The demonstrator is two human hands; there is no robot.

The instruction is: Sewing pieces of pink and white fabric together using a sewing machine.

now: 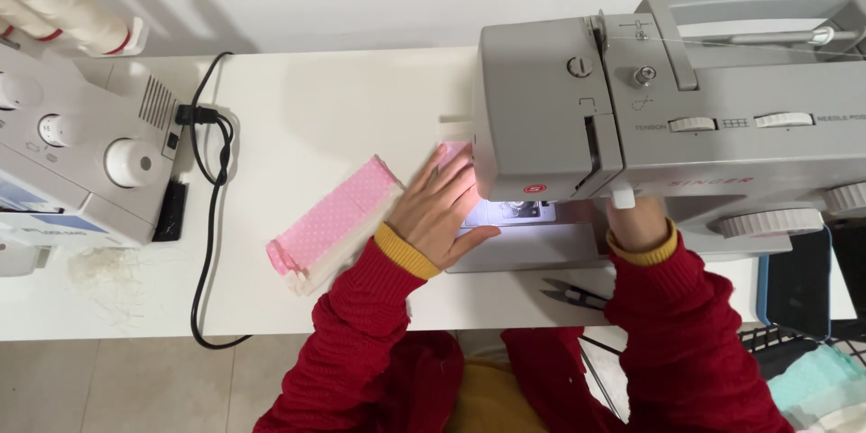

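Pink dotted fabric strip [336, 216] lies flat on the white desk [298, 108], backed by a cream layer showing along its lower edge. Long axis runs from about 8 o'clock to 2 o'clock; the upper end points toward the needle area of the grey sewing machine [631, 108], the lower end toward the desk's front edge. Left hand [439, 207] rests open, fingers spread flat, at the strip's 2 o'clock end, pressing cloth just left of the lit presser foot; a small pink piece shows above the fingertips against the machine's face. Right hand [639, 221] sits at 3 o'clock from the left hand, mostly hidden under the machine's head; cannot tell whether it is open or closed. Both sleeves red knit with yellow cuffs. Small round red badge on the machine's front face, just above the light. Black thread snips [575, 292] lie on the desk at 5 o'clock from the left hand. A second white machine [81, 144] with cream thread cones [63, 0] stands at 9 o'clock, a blue label panel on its lower front; a black cable [209, 207] loops beside it.
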